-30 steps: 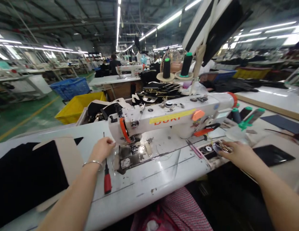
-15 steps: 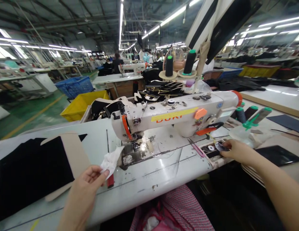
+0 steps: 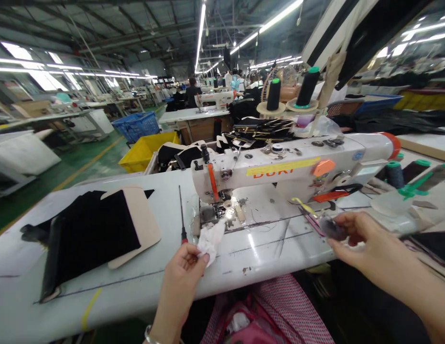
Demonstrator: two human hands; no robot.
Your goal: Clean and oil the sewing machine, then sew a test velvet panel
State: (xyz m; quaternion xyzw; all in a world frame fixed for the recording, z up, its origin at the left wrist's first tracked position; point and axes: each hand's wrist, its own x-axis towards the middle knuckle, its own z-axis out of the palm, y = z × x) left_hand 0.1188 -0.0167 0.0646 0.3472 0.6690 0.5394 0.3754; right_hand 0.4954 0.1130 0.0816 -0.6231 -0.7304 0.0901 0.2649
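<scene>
The left hand [image 3: 181, 282] pinches a white tissue [image 3: 210, 241] between thumb and fingers, with the needle plate [image 3: 219, 212] at 12 o'clock, apparently a cleaning step that calls for wiping there. The right hand [image 3: 365, 241] clamps a small dark round part [image 3: 331, 228].

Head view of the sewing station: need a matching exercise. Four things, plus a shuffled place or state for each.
Things:
1. left hand
2. right hand
3. red-handled screwdriver
4. black thread cones

Places or states:
A. upright on the thread stand behind the sewing machine
B. lying on the white table
C. pinching a white cloth
D. holding a small dark piece

Pairs: 1-C, 2-D, 3-B, 4-A
</scene>
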